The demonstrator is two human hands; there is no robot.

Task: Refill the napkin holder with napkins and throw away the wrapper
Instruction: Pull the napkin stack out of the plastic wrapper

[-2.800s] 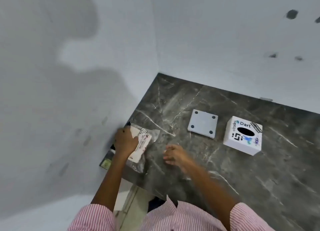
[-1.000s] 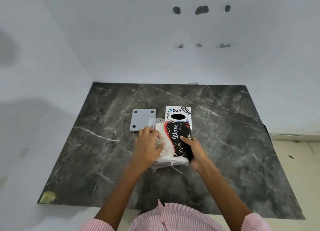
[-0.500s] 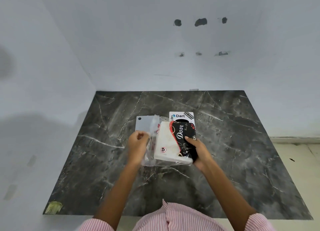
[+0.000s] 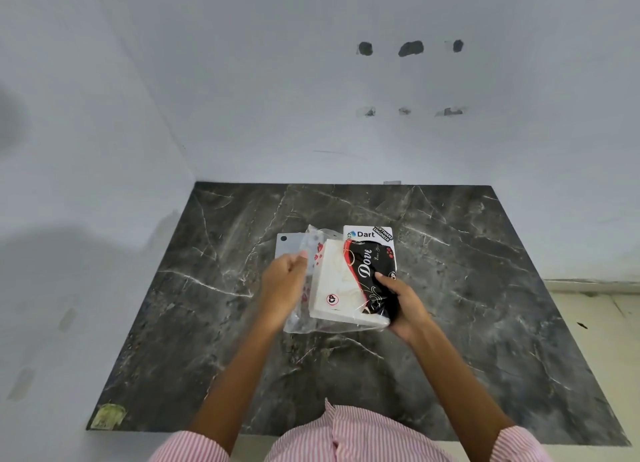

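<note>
Hands hold a white napkin stack [image 4: 337, 281] above the dark veined marble counter [image 4: 485, 306]. Left hand [image 4: 284, 285] now pinches the clear crinkly plastic wrapper [image 4: 304, 319], pulled further leftward; right hand [image 4: 403, 304] grips the stack's black printed end. White sticker-covered square napkin holder [image 4: 367, 234] sits behind, beside a flat grey square lid [image 4: 289, 243].

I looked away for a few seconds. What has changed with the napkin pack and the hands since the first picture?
The napkin pack went from the counter's left edge to above the holder. The right hand, empty before, now grips its dark end; the left hand pulls the clear wrapper leftward. Holder and grey lid stayed put.
</note>
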